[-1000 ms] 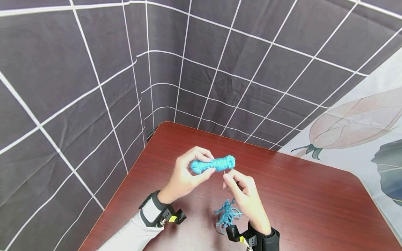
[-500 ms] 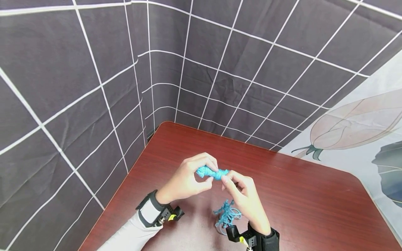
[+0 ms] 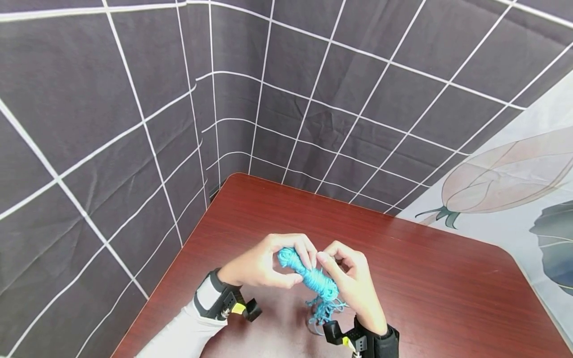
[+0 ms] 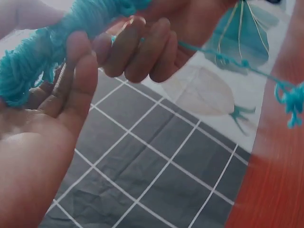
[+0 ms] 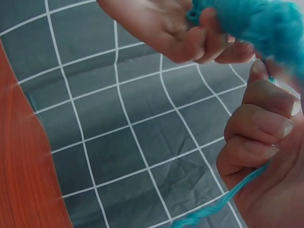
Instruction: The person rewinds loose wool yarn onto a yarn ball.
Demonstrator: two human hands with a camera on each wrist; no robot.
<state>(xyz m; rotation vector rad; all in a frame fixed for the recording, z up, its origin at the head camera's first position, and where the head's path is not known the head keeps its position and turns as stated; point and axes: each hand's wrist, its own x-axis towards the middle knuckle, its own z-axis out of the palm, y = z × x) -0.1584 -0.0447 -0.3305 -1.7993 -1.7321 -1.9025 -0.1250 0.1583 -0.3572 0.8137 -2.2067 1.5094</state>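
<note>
A blue yarn bundle [image 3: 319, 282] sits in the left hand [image 3: 264, 263], lifted above the reddish-brown counter [image 3: 429, 283]. It is a long wound roll. In the head view its long axis runs aslant: one end points up and to the left, toward the hollow between left thumb and fingers, and the other points down and to the right, toward the wearer's right side. In the left wrist view the same axis climbs from lower left to upper right, and in the right wrist view it slopes down toward the right edge.

The left grip is grasping the bundle around its middle, fingers over the far side and thumb on the near side. The right hand [image 3: 351, 276] is just beside the bundle, its grip curled around a thin blue strand [image 5: 249, 179]. That strand trails out below the curled fingers; the left wrist view shows it, knotted in places, running to a tangle of loose yarn [image 3: 323, 312].

The loose yarn lies on the counter under the bundle's lower end, partly hidden by it. A dark cloth [image 3: 358, 99] with white grid lines stands behind the counter.
</note>
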